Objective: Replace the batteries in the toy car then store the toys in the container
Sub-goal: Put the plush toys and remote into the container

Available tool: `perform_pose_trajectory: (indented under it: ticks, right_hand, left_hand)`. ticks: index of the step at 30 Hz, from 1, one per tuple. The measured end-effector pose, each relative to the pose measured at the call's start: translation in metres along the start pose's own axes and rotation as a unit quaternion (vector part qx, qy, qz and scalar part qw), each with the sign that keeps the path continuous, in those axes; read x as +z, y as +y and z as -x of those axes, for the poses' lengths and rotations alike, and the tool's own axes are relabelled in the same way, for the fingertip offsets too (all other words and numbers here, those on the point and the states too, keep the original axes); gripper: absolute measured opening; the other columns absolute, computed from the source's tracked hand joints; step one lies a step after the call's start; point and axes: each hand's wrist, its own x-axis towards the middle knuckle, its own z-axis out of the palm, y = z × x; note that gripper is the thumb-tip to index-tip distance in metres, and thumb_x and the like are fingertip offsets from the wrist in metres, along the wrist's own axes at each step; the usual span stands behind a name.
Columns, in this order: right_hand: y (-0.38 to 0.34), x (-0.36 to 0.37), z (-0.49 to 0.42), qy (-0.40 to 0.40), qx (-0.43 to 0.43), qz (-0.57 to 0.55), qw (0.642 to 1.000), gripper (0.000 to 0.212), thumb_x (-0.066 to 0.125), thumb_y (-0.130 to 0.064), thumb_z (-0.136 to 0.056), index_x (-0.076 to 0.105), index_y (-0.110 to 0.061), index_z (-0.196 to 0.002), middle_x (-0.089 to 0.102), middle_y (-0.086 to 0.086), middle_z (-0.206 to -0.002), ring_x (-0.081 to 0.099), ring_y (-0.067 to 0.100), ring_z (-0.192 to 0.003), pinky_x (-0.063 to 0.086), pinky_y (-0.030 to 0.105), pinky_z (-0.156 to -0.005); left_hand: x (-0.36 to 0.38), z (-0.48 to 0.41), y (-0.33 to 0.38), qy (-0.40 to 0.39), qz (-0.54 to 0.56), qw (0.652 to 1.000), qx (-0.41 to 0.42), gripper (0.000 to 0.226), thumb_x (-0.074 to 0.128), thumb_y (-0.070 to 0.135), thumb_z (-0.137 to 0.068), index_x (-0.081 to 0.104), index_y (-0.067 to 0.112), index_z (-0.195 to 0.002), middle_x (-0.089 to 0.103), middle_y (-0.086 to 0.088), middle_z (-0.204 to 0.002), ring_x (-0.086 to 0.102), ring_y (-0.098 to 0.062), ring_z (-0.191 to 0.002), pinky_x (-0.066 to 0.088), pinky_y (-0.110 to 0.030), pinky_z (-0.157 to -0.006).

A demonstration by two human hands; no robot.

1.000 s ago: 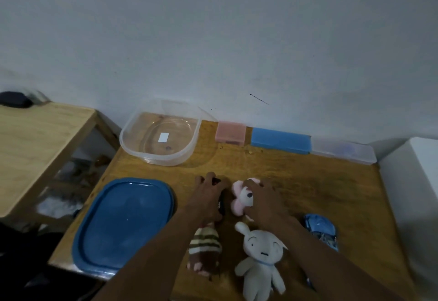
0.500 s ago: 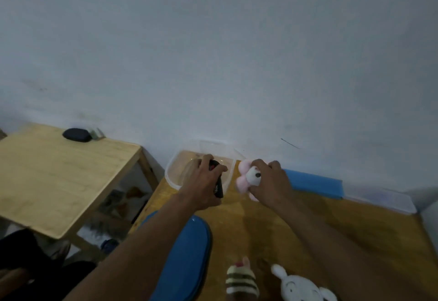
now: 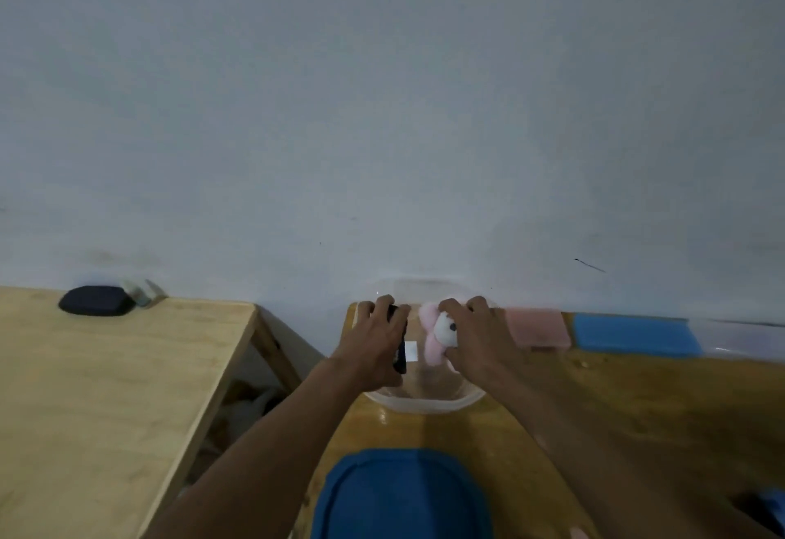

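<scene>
Pale wall (image 3: 382, 114) fills most of the frame. Low at centre, on a wooden table (image 3: 637, 402), sits a clear container (image 3: 424, 405). Over it the left hand (image 3: 374, 347) curls round a small dark toy (image 3: 400, 354), mostly hidden. The right hand (image 3: 480, 339) squeezes a soft pink-and-white plush (image 3: 439, 334) with one dark eye. Let go carelessly, either could catch the rim and tip the light container. A blue lid (image 3: 403, 496) lies at bottom centre.

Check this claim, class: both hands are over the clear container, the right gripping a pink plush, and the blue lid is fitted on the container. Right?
No. The head view shows the blue lid lying on the table, nearer than the clear container, not fitted on it. Otherwise correct: left hand and right hand are over it, the right gripping the pink plush.
</scene>
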Motion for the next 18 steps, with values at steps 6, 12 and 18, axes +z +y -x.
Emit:
perform_pose_trajectory:
  ticks: [6,12,18]
  right_hand:
    - [-0.002,0.024,-0.022,-0.046,0.039,0.025,0.998,0.071,0.07,-0.024,-0.078,0.034,-0.034,-0.139,0.039,0.005,-0.142,0.042,0.026,-0.124,0.048,0.045,-0.096]
    - [0.003,0.041,-0.045,-0.081,0.06,0.015,0.995,0.071,0.068,-0.019,-0.081,0.033,-0.027,-0.143,0.035,0.01,-0.144,0.039,0.029,-0.127,0.047,0.04,-0.097]
    - [0.008,0.055,-0.063,-0.104,0.061,0.005,0.993,0.073,0.068,-0.019,-0.08,0.033,-0.022,-0.144,0.037,0.013,-0.14,0.039,0.032,-0.126,0.04,0.04,-0.103]
  left_hand:
    - [0.032,-0.042,-0.017,-0.064,-0.017,0.996,0.053,0.099,0.079,0.041,-0.072,0.022,0.01,-0.147,0.027,-0.017,-0.149,0.021,-0.037,-0.137,0.022,-0.046,-0.115]
    - [0.053,-0.067,-0.024,-0.071,-0.029,0.993,0.089,0.082,0.068,0.032,-0.084,0.023,0.008,-0.148,0.032,-0.016,-0.149,0.022,-0.038,-0.138,0.015,-0.049,-0.116]
    - [0.071,-0.09,-0.033,-0.099,0.002,0.993,0.068,0.079,0.065,0.03,-0.083,0.024,0.002,-0.144,0.03,-0.025,-0.145,0.026,-0.046,-0.134,0.026,-0.053,-0.113]
